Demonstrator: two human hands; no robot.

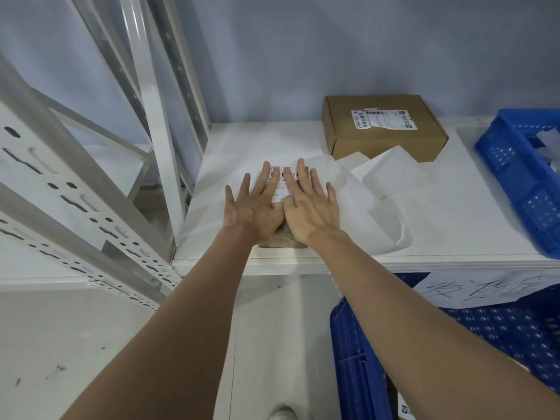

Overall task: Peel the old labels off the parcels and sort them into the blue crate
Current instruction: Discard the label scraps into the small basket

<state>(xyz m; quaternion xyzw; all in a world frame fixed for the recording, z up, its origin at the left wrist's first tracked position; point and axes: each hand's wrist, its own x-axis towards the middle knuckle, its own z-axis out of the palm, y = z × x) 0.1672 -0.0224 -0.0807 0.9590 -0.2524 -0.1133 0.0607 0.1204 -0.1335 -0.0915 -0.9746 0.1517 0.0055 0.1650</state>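
A small brown parcel (pixel 280 241) lies at the front edge of the white shelf (pixel 454 213), mostly hidden under my hands. Its white barcode label (pixel 280 189) shows between my fingers. My left hand (pixel 253 207) and my right hand (pixel 309 204) lie flat side by side on the label, fingers straight and spread. A larger brown cardboard box (pixel 385 128) with a partly torn white label (pixel 383 119) sits at the back of the shelf. A blue crate (pixel 521 180) stands on the shelf at the right edge.
White padded mailers (pixel 378 189) lie crumpled right of my hands. Another blue crate (pixel 357 359) with a handwritten paper sign (pixel 485 291) stands below the shelf. White perforated rack posts (pixel 75 207) fill the left side. A grey-blue wall is behind.
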